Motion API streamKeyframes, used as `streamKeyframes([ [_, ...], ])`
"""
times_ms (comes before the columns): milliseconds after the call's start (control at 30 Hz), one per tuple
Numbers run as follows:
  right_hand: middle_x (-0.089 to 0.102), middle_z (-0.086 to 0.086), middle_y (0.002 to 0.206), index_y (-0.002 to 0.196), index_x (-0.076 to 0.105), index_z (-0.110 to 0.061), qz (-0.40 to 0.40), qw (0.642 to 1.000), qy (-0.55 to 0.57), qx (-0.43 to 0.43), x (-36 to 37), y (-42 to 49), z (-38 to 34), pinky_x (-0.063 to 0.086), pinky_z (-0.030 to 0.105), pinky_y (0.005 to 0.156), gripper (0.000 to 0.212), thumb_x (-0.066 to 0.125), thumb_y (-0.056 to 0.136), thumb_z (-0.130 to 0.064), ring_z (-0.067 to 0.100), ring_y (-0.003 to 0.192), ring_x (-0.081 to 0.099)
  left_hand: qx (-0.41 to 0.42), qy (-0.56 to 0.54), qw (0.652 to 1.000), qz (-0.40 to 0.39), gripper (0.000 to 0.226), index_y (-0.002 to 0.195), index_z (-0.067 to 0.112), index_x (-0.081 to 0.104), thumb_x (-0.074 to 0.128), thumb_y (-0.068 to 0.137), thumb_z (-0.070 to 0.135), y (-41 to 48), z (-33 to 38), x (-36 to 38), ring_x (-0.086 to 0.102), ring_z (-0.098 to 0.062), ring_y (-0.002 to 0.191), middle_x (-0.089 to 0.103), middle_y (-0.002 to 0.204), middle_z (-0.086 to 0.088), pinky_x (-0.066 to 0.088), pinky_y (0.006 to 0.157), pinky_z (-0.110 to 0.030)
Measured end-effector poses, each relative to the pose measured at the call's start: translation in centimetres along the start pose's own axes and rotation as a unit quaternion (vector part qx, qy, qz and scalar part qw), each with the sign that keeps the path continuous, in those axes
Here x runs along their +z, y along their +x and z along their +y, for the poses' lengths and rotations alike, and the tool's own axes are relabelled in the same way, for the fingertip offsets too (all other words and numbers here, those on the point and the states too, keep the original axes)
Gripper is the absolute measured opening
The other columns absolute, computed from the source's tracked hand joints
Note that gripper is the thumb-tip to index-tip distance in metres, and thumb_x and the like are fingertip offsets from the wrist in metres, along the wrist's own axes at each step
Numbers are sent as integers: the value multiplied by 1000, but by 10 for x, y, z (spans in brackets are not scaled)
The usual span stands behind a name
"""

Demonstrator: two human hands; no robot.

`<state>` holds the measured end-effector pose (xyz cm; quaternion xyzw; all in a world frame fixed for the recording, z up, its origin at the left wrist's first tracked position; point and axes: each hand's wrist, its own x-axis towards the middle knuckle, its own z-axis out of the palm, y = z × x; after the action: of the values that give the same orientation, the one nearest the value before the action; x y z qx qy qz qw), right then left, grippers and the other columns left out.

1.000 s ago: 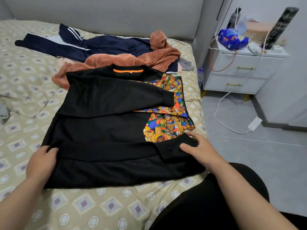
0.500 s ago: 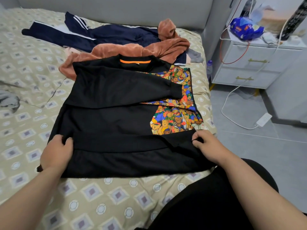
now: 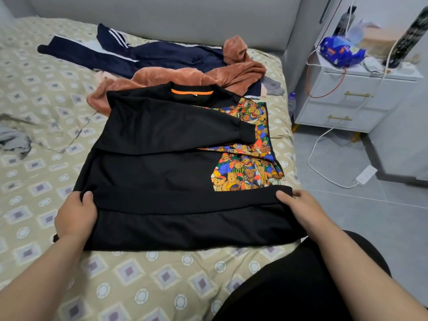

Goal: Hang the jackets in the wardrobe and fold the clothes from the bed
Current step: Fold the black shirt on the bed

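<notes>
Progress: partway, I judge. The black top (image 3: 162, 177) lies flat at the near edge of the bed (image 3: 34, 172), one sleeve folded across the chest and the lower band turned up; the closing fold is not yet made. The left hand (image 3: 76, 214) grips the band's left end, thumb on top and fingers under the cloth. The right hand (image 3: 301, 212) pinches the right end likewise.

Outstanding: a brown fleece garment (image 3: 185, 75) and a navy striped garment (image 3: 150, 54), heaped toward the headboard edge. I see no wardrobe.

Materials: the top is a matte, smooth knit with a bright bear-print panel and orange neck tape. The fleece is plush and rumpled.
</notes>
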<state>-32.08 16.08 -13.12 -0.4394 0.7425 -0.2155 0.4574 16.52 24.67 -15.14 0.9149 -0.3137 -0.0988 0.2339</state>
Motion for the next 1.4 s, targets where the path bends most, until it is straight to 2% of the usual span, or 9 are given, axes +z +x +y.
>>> streamKeyframes([
  [100,75,10,93,94,72,-10,19,998,56,8,0,1,-1,59,41,80,13,67,92,-22,29,85,71,6,-7,1000,-4,36,89,3,49,37,104,34,1,0,-1,51,-40,85,52,86,-16,38,77,-47],
  [167,74,4,90,98,70,-14,46,995,88,-24,1,2,-5,54,33,72,10,63,96,-20,25,83,70,16,-6,1000,-8,36,90,2,49,37,104,33,0,1,-1,47,-37,81,51,85,-15,37,76,-46],
  [300,69,0,86,92,69,-15,100,991,48,-72,6,-2,-15,47,32,72,18,57,99,-26,26,89,66,35,-31,999,-23,35,91,3,49,37,105,33,-3,1,-5,47,-35,79,52,84,-13,38,72,-44],
  [433,60,7,99,94,58,-9,70,997,21,17,-2,-7,-15,42,37,84,30,50,99,-37,28,97,57,51,-91,994,-27,40,82,3,53,43,102,36,-1,-10,-20,51,-37,75,57,81,-17,39,66,-46],
  [633,54,6,74,75,51,-12,48,996,-41,-66,-1,-6,-11,35,33,61,25,55,98,-20,24,70,50,73,-63,994,-57,21,91,25,58,48,101,41,-9,-41,-27,60,-29,79,65,85,-1,50,72,-52],
  [800,57,0,79,91,58,-11,140,982,-26,-124,18,10,-28,33,33,67,17,52,102,-23,24,80,51,29,-139,990,-21,27,99,13,56,41,102,35,8,-10,-18,54,-34,87,61,94,-9,44,78,-50],
  [1000,58,-3,76,86,59,-12,186,973,-33,-129,21,25,-29,33,34,67,24,50,102,-27,26,79,53,13,-161,987,18,28,99,14,53,40,101,38,30,4,-8,53,-34,90,60,98,-13,43,83,-50],
  [1267,60,6,82,86,57,-8,229,959,-40,-159,17,69,-60,34,36,69,30,47,102,-31,30,82,53,65,-206,972,96,26,98,24,51,39,96,46,93,55,-6,58,-34,96,62,104,-15,45,87,-50],
  [1400,59,11,82,85,58,-3,214,964,-29,-158,12,102,-98,33,36,70,32,47,102,-28,31,82,52,87,-206,971,85,31,103,7,55,40,100,34,132,97,1,56,-39,99,60,105,-23,40,83,-44],
])
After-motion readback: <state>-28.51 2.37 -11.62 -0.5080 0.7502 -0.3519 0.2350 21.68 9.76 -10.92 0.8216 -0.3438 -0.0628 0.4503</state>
